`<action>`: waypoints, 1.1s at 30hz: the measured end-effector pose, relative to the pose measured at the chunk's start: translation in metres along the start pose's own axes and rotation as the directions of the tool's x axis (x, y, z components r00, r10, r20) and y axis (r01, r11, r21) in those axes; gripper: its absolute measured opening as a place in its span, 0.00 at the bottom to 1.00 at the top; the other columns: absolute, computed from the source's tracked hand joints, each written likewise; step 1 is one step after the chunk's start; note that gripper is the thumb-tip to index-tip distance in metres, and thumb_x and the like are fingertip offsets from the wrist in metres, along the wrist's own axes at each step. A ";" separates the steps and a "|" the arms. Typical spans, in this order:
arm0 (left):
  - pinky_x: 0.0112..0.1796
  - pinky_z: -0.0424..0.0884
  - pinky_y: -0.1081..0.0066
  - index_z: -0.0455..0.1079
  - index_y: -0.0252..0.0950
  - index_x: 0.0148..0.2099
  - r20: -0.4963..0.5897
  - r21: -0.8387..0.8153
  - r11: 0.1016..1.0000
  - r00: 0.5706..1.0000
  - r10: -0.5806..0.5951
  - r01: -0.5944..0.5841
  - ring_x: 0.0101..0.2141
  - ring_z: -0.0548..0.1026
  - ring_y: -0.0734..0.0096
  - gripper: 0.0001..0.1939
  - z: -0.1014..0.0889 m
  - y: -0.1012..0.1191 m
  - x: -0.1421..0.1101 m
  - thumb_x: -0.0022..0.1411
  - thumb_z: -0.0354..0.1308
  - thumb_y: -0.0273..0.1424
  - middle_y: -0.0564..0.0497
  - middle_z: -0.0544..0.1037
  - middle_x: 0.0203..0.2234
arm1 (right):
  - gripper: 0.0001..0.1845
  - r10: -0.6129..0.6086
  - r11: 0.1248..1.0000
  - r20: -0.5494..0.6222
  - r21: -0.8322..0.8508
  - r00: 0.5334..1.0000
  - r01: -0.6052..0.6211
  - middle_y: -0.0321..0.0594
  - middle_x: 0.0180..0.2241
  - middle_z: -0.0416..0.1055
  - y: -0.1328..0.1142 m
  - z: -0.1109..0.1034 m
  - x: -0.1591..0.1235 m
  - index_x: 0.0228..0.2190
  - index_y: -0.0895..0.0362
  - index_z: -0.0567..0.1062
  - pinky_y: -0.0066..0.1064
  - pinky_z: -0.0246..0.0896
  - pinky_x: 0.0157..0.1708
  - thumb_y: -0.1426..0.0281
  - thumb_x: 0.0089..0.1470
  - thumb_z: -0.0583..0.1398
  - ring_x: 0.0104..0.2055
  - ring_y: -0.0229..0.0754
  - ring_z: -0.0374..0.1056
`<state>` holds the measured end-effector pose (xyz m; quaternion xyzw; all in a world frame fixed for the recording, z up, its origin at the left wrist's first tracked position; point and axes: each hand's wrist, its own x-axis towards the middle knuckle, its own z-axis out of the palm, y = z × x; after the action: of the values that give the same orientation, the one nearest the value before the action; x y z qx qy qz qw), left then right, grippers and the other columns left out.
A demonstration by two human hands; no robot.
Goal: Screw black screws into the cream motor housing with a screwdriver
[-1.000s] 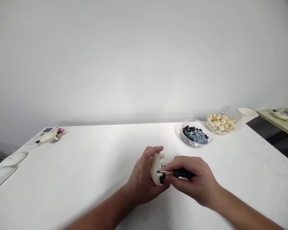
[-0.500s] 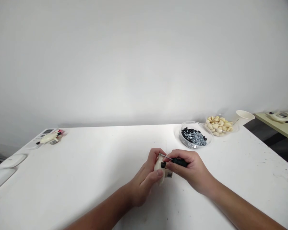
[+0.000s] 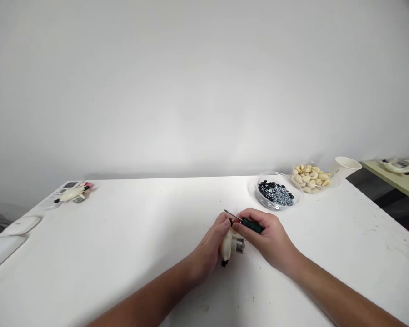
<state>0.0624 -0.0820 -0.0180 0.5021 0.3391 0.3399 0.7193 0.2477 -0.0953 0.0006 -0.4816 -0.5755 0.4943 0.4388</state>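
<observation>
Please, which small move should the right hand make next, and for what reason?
Perhaps the right hand should swing the tip of the screwdriver toward the upper black piece on the cream part. The tip seems to point past that piece, toward the picture's upper left, while the left hand holds the cream part.

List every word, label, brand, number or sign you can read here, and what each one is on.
None can be read.
Pale cup: a small dark mark, too small to read.
White box at the left edge: faint marks, too blurred to read.
Screwdriver in the right hand: no lettering visible.
Cream part in the left hand: no lettering visible.
</observation>
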 end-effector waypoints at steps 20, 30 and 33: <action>0.23 0.60 0.75 0.66 0.36 0.41 -0.044 -0.294 0.921 0.958 -0.282 0.258 0.24 0.64 0.75 0.25 0.007 0.015 0.003 0.68 0.57 0.56 0.55 0.67 0.26 | 0.15 0.099 0.987 0.045 0.121 0.994 -0.103 0.37 0.32 0.78 0.002 -0.001 0.005 0.36 0.56 0.81 0.30 0.64 0.36 0.57 0.61 0.69 0.35 0.40 0.71; 0.19 0.61 0.76 0.60 0.40 0.42 -0.033 -0.068 0.994 0.996 -0.087 0.084 0.20 0.64 0.76 0.23 0.004 0.009 0.004 0.72 0.50 0.55 0.57 0.66 0.25 | 0.19 0.130 0.989 0.020 0.071 0.991 -0.131 0.40 0.31 0.77 -0.002 0.004 0.000 0.34 0.58 0.80 0.32 0.62 0.34 0.53 0.63 0.66 0.34 0.43 0.69; 0.22 0.63 0.76 0.62 0.39 0.42 -0.043 -0.026 0.994 0.994 -0.105 0.104 0.22 0.65 0.76 0.25 0.000 0.009 0.002 0.72 0.47 0.57 0.56 0.66 0.26 | 0.19 0.139 0.988 0.026 0.067 0.990 -0.140 0.40 0.31 0.76 -0.001 0.006 -0.001 0.34 0.58 0.81 0.32 0.61 0.34 0.53 0.62 0.66 0.34 0.42 0.68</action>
<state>0.0621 -0.0776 -0.0103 0.4676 0.3767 0.3165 0.7343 0.2415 -0.0974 0.0010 -0.5000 -0.5279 0.5483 0.4131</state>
